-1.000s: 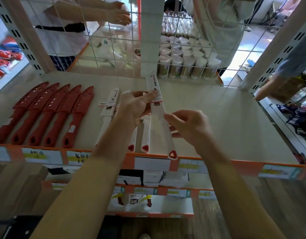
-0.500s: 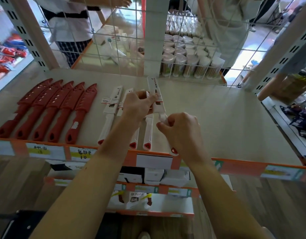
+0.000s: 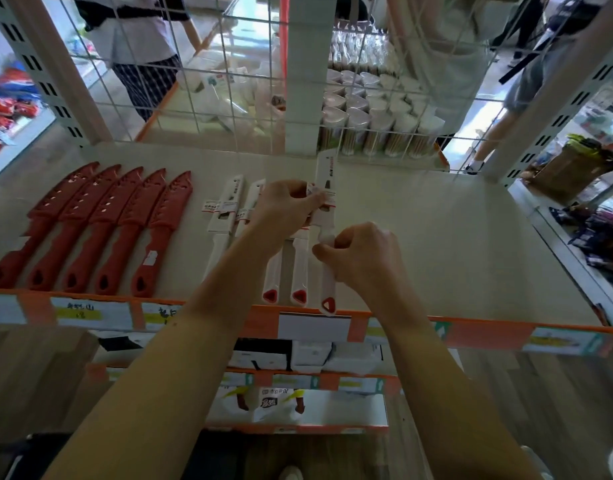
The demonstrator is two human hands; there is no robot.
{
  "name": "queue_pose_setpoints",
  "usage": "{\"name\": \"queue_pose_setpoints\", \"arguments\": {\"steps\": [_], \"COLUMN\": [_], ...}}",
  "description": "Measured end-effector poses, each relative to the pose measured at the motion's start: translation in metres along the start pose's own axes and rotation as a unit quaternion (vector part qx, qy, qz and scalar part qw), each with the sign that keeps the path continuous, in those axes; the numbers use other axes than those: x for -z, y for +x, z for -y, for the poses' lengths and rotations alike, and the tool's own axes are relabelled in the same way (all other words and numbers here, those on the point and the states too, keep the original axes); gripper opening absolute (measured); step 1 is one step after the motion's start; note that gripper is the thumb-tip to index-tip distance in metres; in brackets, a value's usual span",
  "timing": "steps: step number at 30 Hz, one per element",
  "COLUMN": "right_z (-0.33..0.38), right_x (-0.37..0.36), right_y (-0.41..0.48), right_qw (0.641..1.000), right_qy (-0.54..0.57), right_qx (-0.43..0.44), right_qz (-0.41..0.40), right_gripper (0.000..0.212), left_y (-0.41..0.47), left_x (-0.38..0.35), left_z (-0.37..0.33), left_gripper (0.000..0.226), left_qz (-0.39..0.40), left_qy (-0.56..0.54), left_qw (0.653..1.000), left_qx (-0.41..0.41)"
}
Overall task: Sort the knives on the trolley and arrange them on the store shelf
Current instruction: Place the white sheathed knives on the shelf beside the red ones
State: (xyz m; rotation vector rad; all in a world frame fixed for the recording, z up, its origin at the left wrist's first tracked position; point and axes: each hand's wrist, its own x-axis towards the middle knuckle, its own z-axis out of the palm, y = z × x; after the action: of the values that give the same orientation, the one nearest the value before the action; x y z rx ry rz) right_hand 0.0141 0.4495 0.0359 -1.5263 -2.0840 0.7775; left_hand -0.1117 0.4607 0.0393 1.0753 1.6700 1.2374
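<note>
A white sheathed knife (image 3: 325,178) with a red handle tip lies lengthwise at the right end of a row of white knives (image 3: 225,209) on the beige shelf (image 3: 454,244). My left hand (image 3: 287,206) pinches its sheath near the label. My right hand (image 3: 360,258) grips its handle lower down. Several red sheathed knives (image 3: 118,223) lie side by side at the shelf's left.
A wire grid (image 3: 229,81) backs the shelf, with jars of sticks (image 3: 377,129) behind it. An orange price strip (image 3: 471,336) runs along the front edge. Boxes (image 3: 308,355) fill the lower shelves. People stand beyond the grid.
The white knife has come down from mid-air to the shelf, lining up beside the other white knives. Both hands moved forward and down with it.
</note>
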Motion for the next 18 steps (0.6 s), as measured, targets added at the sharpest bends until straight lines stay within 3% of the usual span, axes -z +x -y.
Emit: {"name": "queue_pose_setpoints", "arguments": {"steps": [6, 11, 18], "right_z": [0.003, 0.003, 0.006], "right_x": [-0.003, -0.004, -0.006], "right_y": [0.011, 0.018, 0.017], "right_qw": [0.998, 0.995, 0.992], "right_qy": [-0.039, -0.054, -0.092], "right_qx": [-0.037, -0.073, -0.073], "right_qz": [0.014, 0.033, 0.038], "right_gripper": [0.031, 0.029, 0.026], "left_y": [-0.007, -0.022, -0.041], "left_x": [0.018, 0.035, 0.047], "left_z": [0.008, 0.012, 0.027], "left_gripper": [0.042, 0.043, 0.042], "left_qz": [-0.010, -0.031, -0.021], "left_qy": [0.193, 0.330, 0.406], "left_qw": [0.979, 0.937, 0.905], "left_qx": [-0.065, -0.113, -0.125]}}
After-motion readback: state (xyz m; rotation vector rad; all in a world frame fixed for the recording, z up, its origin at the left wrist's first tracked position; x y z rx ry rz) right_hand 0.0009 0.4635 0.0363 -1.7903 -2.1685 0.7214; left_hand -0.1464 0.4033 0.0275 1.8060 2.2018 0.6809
